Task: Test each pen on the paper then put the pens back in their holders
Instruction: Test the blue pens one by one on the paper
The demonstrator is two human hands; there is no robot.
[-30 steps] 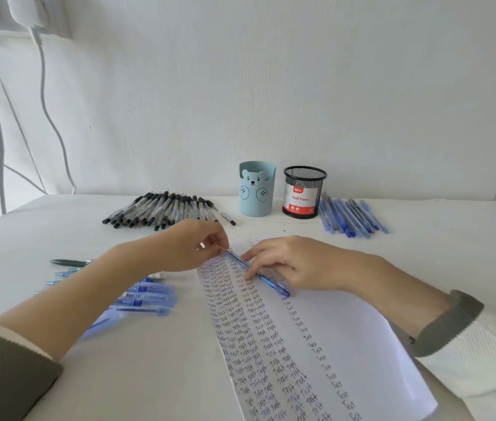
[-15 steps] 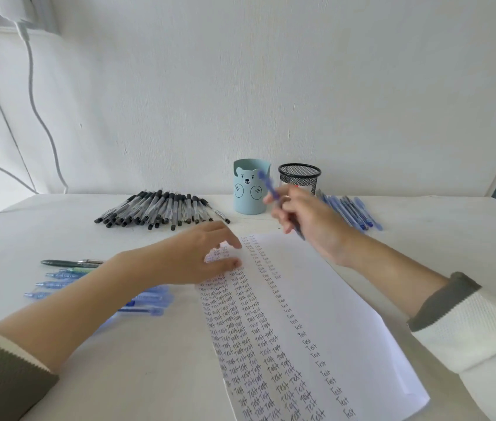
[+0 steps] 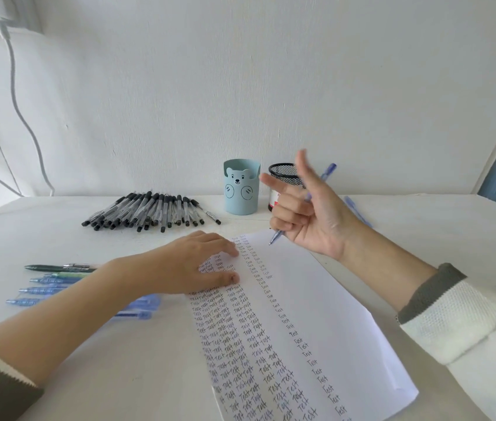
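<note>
White table (image 3: 119, 375) is covered from its centre toward five o'clock by the paper (image 3: 331, 314), on which columns of "Test" are already written. Its left edge is pressed flat by the left hand (image 3: 189, 265), fingers straight and spread, nothing held. At one o'clock the right hand (image 3: 310, 214) is raised over the sheet's far end. The blue pen (image 3: 325, 173), lying on the paper a second ago, has been lifted and turned tip-down; it is gripped by curled fingers while two others stick out, one blurred. A writing grip is judged to be forming. At twelve o'clock the mesh holder (image 3: 283, 174) is half hidden behind that hand.
</note>
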